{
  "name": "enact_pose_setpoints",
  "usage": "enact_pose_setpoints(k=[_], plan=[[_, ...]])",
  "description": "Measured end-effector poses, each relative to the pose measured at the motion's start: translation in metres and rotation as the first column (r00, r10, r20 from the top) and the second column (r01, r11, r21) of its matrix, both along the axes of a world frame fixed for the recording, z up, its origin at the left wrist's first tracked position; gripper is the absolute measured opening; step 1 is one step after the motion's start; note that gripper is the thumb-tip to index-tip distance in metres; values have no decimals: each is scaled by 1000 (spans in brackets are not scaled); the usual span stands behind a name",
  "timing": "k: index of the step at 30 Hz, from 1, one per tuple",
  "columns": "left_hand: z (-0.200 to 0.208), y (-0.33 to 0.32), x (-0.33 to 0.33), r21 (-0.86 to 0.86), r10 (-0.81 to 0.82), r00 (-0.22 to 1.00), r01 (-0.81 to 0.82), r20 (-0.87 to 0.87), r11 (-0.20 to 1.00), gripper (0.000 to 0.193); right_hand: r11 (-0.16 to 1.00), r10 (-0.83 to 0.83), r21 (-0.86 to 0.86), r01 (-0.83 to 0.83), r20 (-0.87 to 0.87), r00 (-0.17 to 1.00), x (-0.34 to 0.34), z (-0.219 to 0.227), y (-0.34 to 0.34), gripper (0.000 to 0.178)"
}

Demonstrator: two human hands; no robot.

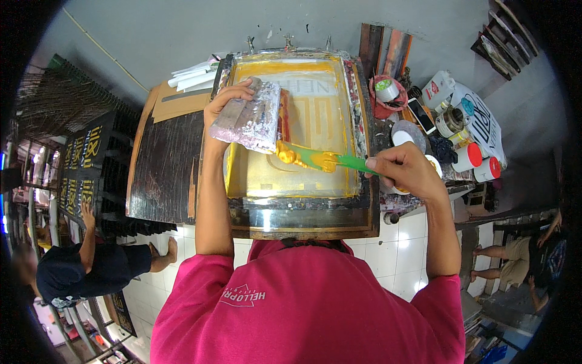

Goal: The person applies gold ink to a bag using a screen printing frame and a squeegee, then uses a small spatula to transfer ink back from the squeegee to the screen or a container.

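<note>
Left hand (227,104) clamped on ink-crusted silver squeegee (250,120); right hand (405,171) closed round green plastic spatula (324,160), yellow-smeared tip against squeegee, above wooden-framed yellow printing screen (339,130).

Bright, even light falls from above. Glare shines on the white floor tiles (394,242) and the frame's glossy front edge (285,218). Fisheye bending curves straight edges; corners go black, rim figures blur.

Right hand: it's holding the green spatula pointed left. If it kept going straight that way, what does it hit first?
Most likely the squeegee in the left hand. The right hand aims the green spatula leftward over the printing screen, and its yellow-coated tip sits right at the squeegee's lower edge. Contact is unclear; depth is hard to judge.
</note>
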State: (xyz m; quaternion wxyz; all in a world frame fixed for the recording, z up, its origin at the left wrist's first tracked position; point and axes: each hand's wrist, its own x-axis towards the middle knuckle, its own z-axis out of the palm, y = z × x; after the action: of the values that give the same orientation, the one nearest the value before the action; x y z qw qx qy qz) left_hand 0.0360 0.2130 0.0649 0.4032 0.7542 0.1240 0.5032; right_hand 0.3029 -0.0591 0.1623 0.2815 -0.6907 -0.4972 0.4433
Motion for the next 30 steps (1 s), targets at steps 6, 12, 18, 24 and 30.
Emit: enact_pose_setpoints(k=[6, 12, 18, 24, 30], plan=[[-4, 9, -7, -1, 40, 998, -40, 48, 999, 22, 982, -119, 78, 172, -453, 884, 11, -6, -16, 31], [11, -1, -22, -505, 110, 966, 25, 236, 863, 32, 873, -150, 296, 388, -594, 791, 4, -37, 2, 25], [35, -38, 8, -693, 51, 891, 313, 450, 649, 38, 776, -59, 488, 401, -576, 816, -15, -78, 39, 27], [31, -64, 26, -789, 59, 836, 489, 546, 372, 39, 654, -107, 627, 424, -478, 872, -46, -128, 60, 29], [26, -69, 24, -737, 52, 751, 629, 658, 248, 39, 620, -130, 671, 407, -424, 896, -44, -145, 56, 24]])
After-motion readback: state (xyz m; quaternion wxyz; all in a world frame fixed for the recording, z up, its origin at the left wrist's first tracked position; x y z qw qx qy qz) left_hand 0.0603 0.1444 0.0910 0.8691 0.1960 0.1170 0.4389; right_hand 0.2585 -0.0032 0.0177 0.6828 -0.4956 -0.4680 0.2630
